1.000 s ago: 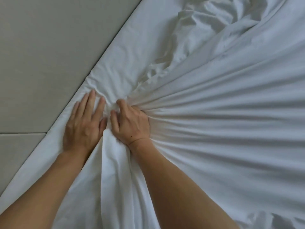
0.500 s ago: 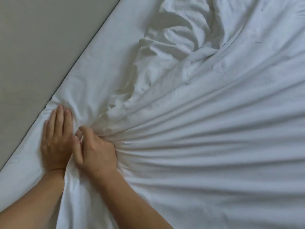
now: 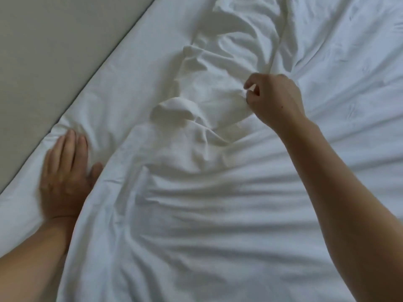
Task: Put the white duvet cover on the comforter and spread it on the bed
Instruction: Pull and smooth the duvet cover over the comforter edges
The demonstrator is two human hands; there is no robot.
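Left hand (image 3: pixel 65 182) flat on duvet cover (image 3: pixel 218 203); right hand (image 3: pixel 274 99) seemingly pinching fold; floor (image 3: pixel 54 51) beside.

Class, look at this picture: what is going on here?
A person is working white bedding on a bed. The left hand presses flat on the fabric near the bed's edge. The right hand pinches a fold of the duvet cover further in. The cover is bunched and creased, not yet spread smooth.
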